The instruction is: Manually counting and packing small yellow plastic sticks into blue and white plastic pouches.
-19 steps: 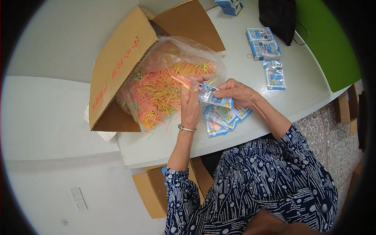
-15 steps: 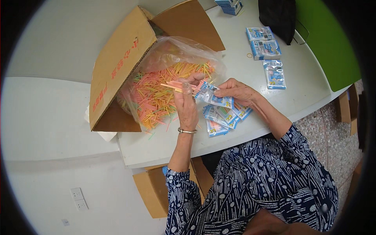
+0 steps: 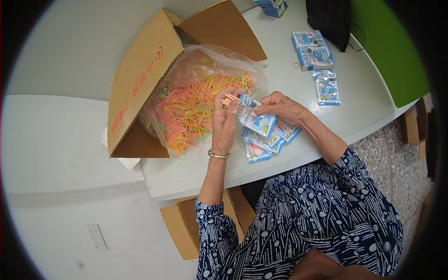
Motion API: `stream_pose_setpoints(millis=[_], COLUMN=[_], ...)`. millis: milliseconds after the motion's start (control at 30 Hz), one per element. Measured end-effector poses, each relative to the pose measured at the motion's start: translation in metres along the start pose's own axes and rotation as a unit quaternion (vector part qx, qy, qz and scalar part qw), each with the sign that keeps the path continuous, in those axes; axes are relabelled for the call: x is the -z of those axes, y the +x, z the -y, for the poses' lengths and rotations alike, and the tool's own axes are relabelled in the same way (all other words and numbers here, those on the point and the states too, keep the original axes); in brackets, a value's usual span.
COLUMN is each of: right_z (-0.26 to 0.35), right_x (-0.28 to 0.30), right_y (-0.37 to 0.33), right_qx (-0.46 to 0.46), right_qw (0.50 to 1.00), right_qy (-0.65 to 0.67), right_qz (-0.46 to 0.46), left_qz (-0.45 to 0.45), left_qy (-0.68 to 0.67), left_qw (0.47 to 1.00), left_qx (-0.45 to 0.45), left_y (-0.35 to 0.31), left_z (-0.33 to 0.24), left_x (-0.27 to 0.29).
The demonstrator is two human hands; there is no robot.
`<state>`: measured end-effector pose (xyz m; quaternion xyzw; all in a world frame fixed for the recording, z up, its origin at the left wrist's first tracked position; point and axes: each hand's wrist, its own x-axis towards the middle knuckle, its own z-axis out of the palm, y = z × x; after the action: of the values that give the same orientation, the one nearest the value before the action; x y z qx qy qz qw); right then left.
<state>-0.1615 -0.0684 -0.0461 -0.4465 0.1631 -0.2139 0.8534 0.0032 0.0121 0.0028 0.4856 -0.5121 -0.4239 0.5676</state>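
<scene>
My left hand (image 3: 224, 114), with a metal bangle at the wrist, closes round a small bunch of thin pink and yellow sticks (image 3: 230, 99). Their ends are at the mouth of a small clear packet (image 3: 256, 117) with blue-and-white striped edges. My right hand (image 3: 280, 108) pinches that packet near its upper edge. Below both hands several similar packets (image 3: 257, 151) lie in a loose pile, some with coloured sticks showing inside. Left of my hands a clear plastic bag (image 3: 219, 60) holds a great heap of pink, yellow and green sticks (image 3: 186, 114).
The bag lies in a tipped cardboard box (image 3: 144, 84) on the white table (image 3: 182, 179). At the right are more packets (image 3: 326, 87), a rubber band (image 3: 296, 66), a black bag (image 3: 329, 18) and a green surface (image 3: 392, 51). Another cardboard box (image 3: 182, 228) stands below the table edge.
My left hand has turned more upright and the sticks have moved right, into the packet's mouth. The packet has tilted, its lower end now pointing down and right.
</scene>
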Motion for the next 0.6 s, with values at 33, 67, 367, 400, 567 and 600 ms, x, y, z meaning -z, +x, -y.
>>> stream_pose_setpoints(millis=[33,67,367,400,567,600], right_z=[0.001,0.002,-0.002,-0.008,0.001,0.004], right_x=[0.002,0.003,-0.004,0.000,-0.003,-0.006], right_y=[-0.001,0.000,0.003,0.005,0.001,-0.001], right_qx=[-0.007,-0.014,0.036,0.035,-0.025,-0.028], right_qw=[1.000,1.000,0.999,0.999,0.985,0.985], right_qy=[-0.001,-0.001,-0.036,-0.035,-0.160,-0.158], right_qz=[0.009,0.020,-0.010,-0.012,0.055,0.057], left_qz=[0.001,-0.010,0.027,0.025,0.022,0.030], left_qy=[0.000,0.006,0.344,0.302,0.140,0.077], left_qw=[1.000,1.000,0.937,0.953,0.990,0.995], left_qx=[0.001,0.001,-0.047,-0.004,0.024,0.054], left_y=[0.000,0.000,0.002,0.003,-0.001,-0.002], left_z=[0.000,0.001,-0.004,-0.006,-0.009,-0.010], left_x=[0.001,0.002,0.006,0.005,0.003,0.005])
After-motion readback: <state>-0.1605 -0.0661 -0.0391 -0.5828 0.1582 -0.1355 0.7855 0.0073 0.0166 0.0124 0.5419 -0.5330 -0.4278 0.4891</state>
